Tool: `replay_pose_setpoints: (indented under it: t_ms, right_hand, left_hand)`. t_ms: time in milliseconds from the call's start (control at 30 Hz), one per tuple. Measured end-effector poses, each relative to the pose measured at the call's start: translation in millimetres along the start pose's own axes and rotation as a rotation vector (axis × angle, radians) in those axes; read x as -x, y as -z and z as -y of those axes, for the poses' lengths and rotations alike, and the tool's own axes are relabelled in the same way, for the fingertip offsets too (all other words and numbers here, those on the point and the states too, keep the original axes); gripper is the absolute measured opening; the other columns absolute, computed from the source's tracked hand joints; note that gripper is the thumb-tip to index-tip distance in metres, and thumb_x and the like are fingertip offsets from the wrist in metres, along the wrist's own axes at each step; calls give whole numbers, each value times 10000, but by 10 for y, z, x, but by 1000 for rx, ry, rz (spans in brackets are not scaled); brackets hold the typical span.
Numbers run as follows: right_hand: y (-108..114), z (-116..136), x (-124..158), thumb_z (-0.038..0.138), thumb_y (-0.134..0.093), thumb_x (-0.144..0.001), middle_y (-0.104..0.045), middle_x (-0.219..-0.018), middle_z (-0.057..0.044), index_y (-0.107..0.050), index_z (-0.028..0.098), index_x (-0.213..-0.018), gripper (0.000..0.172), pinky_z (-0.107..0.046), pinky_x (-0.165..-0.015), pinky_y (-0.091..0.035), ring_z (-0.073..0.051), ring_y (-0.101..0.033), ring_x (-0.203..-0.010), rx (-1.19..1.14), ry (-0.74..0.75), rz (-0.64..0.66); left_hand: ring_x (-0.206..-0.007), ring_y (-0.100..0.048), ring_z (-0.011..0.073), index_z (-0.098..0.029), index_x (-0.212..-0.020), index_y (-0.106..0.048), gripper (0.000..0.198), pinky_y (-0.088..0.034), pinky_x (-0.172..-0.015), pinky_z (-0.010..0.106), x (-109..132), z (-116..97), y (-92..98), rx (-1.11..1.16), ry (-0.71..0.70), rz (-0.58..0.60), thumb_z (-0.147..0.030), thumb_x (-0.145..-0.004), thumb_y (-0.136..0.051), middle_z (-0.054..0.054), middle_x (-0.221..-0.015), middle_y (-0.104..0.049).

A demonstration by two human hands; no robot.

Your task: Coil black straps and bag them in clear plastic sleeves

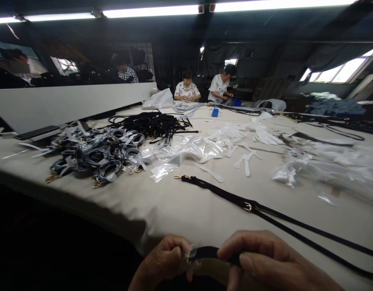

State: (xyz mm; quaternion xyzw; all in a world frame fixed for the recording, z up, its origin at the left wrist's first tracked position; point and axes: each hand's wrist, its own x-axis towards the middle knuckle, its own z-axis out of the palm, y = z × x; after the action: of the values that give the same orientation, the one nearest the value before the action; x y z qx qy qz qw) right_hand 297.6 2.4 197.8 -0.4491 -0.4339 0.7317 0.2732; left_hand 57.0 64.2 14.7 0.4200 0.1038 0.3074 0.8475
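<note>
At the bottom centre, my left hand (163, 260) pinches the end of a black strap (206, 253), where a bit of clear plastic shows at the fingertips. My right hand (265, 258) grips the same strap a little further right, thumb and fingers closed on it. The strap bends slightly between the two hands, in front of the table edge. Beyond them another black strap (222, 192) lies on the pale tabletop (174, 206), with a gold buckle (247, 207) and gold clasps at its far end.
Coiled straps in plastic (97, 157) are heaped at the left, black straps (152, 123) behind them. Clear bags (192, 149) and white paper strips (247, 163) lie mid-table, more plastic (334, 173) at right. Two people (187, 89) work at the far end, near a blue box (215, 111).
</note>
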Motion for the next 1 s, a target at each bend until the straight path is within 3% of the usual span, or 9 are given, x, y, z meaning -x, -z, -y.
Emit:
replay_pose_setpoints:
  t_ms: [200, 300, 400, 533, 633, 733, 800, 900, 1000]
  right_hand:
    - [45, 162, -44, 266, -530, -815, -739, -924, -17, -689, 266, -1168, 387, -250, -694, -466, -203, -644, -832, 642, -104, -46]
    - [34, 202, -61, 211, -512, -804, -724, -971, -3, -712, 285, -1100, 366, -250, -715, -472, -206, -650, -876, 754, -151, 7]
    - [-7, 134, -143, 179, -523, -809, -720, -977, 3, -685, 300, -1151, 397, -254, -754, -467, -198, -652, -898, 841, -119, 0]
    - [-116, -95, -352, 145, -501, -828, -730, -878, 0, -686, 241, -1061, 312, -239, -705, -450, -170, -655, -802, 797, 11, 14]
    - [-139, -230, -454, 178, -503, -864, -731, -817, -7, -654, 204, -1087, 271, -224, -665, -439, -156, -645, -749, 702, 58, -9]
    - [-20, -313, -461, 233, -557, -849, -736, -878, -15, -569, 197, -1263, 416, -181, -528, -403, -112, -588, -607, 564, -46, -11]
    - [109, -381, -447, 318, -570, -851, -735, -897, -38, -611, 159, -1174, 363, -159, -424, -330, -75, -510, -486, 442, -150, 67]
    - [242, -487, -441, 400, -527, -876, -714, -752, -38, -662, 121, -927, 313, -164, -399, -269, -60, -429, -418, 331, -159, 108]
    - [204, -504, -421, 301, -503, -881, -672, -637, -3, -698, 151, -868, 247, -197, -478, -321, -92, -491, -482, 539, -58, -29]
  left_hand:
    - [-566, -555, 97, -97, -878, -736, 347, -385, -538, 182, 31, -472, -174, -354, 276, -126, -436, -813, -690, 73, -689, -699]
    - [-568, -571, 109, -105, -851, -746, 231, -401, -547, 195, 46, -523, -211, -401, 350, -147, -313, -775, -681, 66, -695, -706]
    - [-586, -581, 123, -110, -855, -745, 200, -422, -574, 214, 37, -479, -249, -405, 354, -146, -268, -755, -674, 64, -708, -713]
    - [-611, -556, 121, -119, -830, -729, 164, -413, -609, 220, -54, -432, -393, -457, 327, -205, -254, -749, -683, 20, -673, -672]
    - [-653, -532, 112, -143, -801, -716, 107, -398, -630, 211, -106, -460, -492, -657, 246, -238, -223, -780, -647, 0, -719, -664]
    - [-679, -551, 118, -167, -797, -706, 125, -402, -661, 211, -59, -520, -476, -1028, 93, -312, -246, -837, -617, 1, -734, -661]
    - [-697, -576, 130, -172, -795, -701, 202, -410, -686, 219, 14, -554, -413, -1190, -9, -358, -312, -883, -586, 20, -740, -662]
    - [-701, -596, 141, -168, -781, -702, 223, -423, -674, 220, 110, -582, -333, -1159, 11, -392, -336, -874, -589, 35, -742, -675]
    - [-672, -578, 132, -156, -790, -718, 157, -426, -640, 210, 140, -585, -323, -940, 153, -406, -280, -802, -622, 24, -720, -682]
